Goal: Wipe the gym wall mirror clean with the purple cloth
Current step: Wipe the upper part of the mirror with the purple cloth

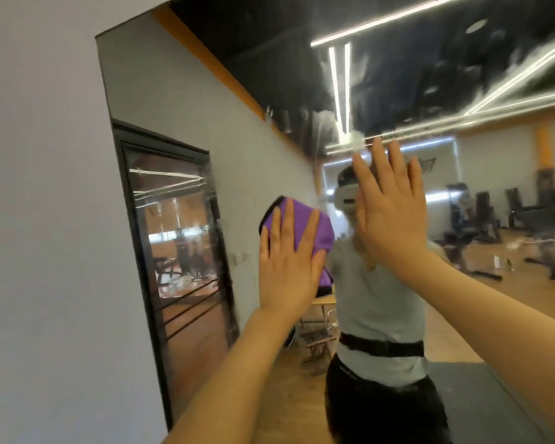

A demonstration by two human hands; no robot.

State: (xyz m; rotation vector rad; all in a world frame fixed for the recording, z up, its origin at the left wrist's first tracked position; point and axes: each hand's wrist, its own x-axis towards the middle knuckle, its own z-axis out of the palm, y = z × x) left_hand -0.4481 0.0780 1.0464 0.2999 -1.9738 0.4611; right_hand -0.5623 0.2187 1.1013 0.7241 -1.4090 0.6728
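A large wall mirror (pixel 180 100) fills most of the head view, its left edge running down the white wall. The purple cloth (pixel 318 230) is pressed flat against the glass at mid height. My left hand (pixel 287 267) lies on the cloth, palm forward and fingers spread, pinning it to the mirror. My right hand (pixel 390 209) rests flat on the bare glass just to the right of the cloth, fingers spread, holding nothing. White smears and streaks show on the mirror above both hands.
The plain white wall (pixel 39 219) lies left of the mirror. The glass reflects a person in a grey shirt, a black-framed door (pixel 173 251), ceiling light strips, a wooden floor, and gym benches and machines at the right.
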